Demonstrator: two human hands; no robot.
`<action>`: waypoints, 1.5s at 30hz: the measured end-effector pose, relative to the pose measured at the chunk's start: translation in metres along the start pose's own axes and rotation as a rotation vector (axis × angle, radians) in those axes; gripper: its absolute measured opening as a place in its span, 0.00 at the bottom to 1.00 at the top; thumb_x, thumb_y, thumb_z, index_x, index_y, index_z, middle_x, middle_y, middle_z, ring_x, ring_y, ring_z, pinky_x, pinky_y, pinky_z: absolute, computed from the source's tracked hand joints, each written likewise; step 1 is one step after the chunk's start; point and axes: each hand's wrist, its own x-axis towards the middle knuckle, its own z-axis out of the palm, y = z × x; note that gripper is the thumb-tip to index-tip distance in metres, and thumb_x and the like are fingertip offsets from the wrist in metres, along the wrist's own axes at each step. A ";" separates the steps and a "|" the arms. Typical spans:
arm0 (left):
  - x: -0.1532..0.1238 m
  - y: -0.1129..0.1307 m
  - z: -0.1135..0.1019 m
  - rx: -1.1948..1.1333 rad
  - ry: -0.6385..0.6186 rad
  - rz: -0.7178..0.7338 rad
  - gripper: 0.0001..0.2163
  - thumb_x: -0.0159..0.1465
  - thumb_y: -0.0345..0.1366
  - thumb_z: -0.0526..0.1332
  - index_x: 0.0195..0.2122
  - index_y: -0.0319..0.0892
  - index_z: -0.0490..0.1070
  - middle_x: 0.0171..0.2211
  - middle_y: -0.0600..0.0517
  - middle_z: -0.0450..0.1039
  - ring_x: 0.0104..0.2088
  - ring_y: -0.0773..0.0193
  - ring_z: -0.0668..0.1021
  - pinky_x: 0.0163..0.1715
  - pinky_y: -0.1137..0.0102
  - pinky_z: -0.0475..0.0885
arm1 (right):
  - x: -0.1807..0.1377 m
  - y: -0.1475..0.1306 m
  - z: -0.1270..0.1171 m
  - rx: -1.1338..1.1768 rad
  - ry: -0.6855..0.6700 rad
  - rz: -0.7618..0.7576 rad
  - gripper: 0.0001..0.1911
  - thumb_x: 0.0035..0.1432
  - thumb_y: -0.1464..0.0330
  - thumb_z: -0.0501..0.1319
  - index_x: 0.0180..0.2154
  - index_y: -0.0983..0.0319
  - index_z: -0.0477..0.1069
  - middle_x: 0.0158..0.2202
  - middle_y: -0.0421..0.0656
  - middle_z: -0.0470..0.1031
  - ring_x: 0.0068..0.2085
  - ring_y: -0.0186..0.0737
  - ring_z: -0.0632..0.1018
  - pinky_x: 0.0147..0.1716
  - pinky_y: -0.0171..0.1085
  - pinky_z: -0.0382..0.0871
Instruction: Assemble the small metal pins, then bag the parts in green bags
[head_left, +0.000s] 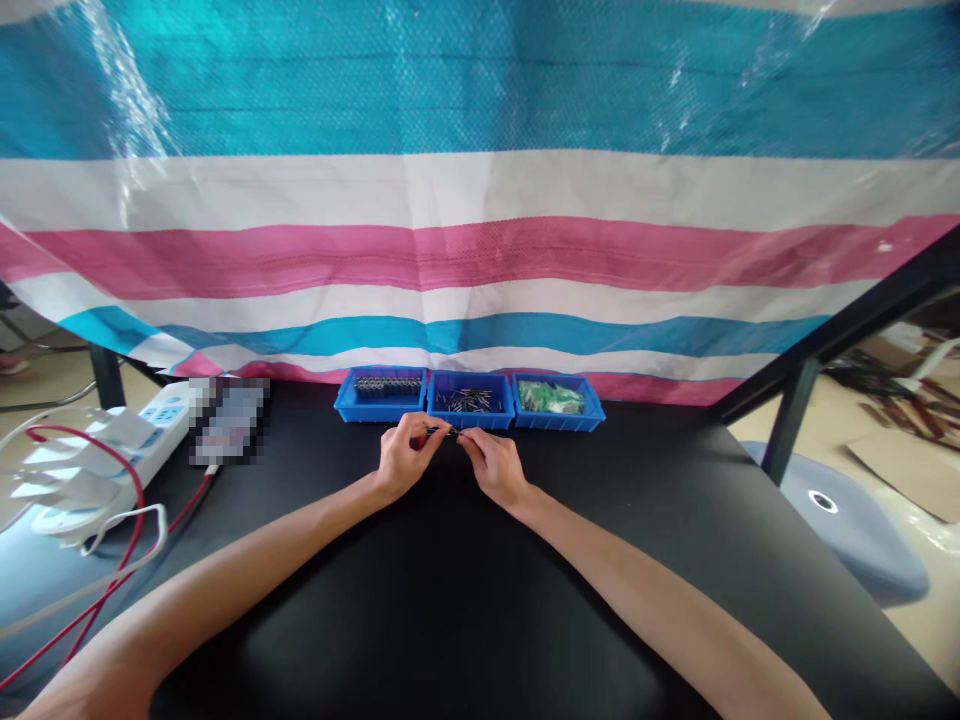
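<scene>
My left hand (pixel 403 452) and my right hand (pixel 491 463) meet over the black table (pixel 450 600), just in front of the middle blue tray (pixel 470 401). Both pinch a small thin dark part (pixel 448 431) between their fingertips; its shape is too small to make out. The middle tray holds several small metal pins. The left blue tray (pixel 380 395) holds a row of dark cylindrical parts. The right blue tray (pixel 559 400) holds green bagged pieces.
A white power strip (pixel 154 425) with red and white cables (pixel 124 520) lies at the table's left. A striped tarp (pixel 480 200) hangs behind the trays. A black frame leg (pixel 787 425) and a grey-blue stool (pixel 847 525) stand at right.
</scene>
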 end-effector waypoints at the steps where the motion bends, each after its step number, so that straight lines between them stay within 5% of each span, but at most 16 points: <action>1: 0.000 0.000 0.000 0.010 -0.007 0.003 0.06 0.61 0.35 0.63 0.36 0.41 0.69 0.29 0.53 0.78 0.18 0.72 0.74 0.21 0.76 0.70 | 0.000 0.000 0.000 0.002 0.005 0.002 0.12 0.67 0.65 0.50 0.37 0.60 0.70 0.31 0.43 0.78 0.31 0.37 0.79 0.31 0.32 0.68; 12: 0.004 0.002 -0.002 -0.019 0.051 -0.021 0.05 0.60 0.33 0.65 0.34 0.41 0.68 0.30 0.51 0.78 0.22 0.69 0.77 0.23 0.75 0.72 | 0.000 -0.002 -0.001 -0.010 -0.035 0.013 0.12 0.66 0.66 0.51 0.36 0.61 0.71 0.28 0.42 0.77 0.28 0.37 0.78 0.30 0.32 0.67; 45: 0.002 -0.001 -0.002 -0.103 -0.090 0.019 0.06 0.62 0.34 0.61 0.38 0.41 0.65 0.33 0.51 0.77 0.19 0.74 0.72 0.23 0.76 0.70 | 0.002 -0.006 -0.004 0.001 -0.024 -0.012 0.11 0.65 0.67 0.52 0.35 0.61 0.71 0.29 0.42 0.77 0.28 0.36 0.78 0.30 0.32 0.68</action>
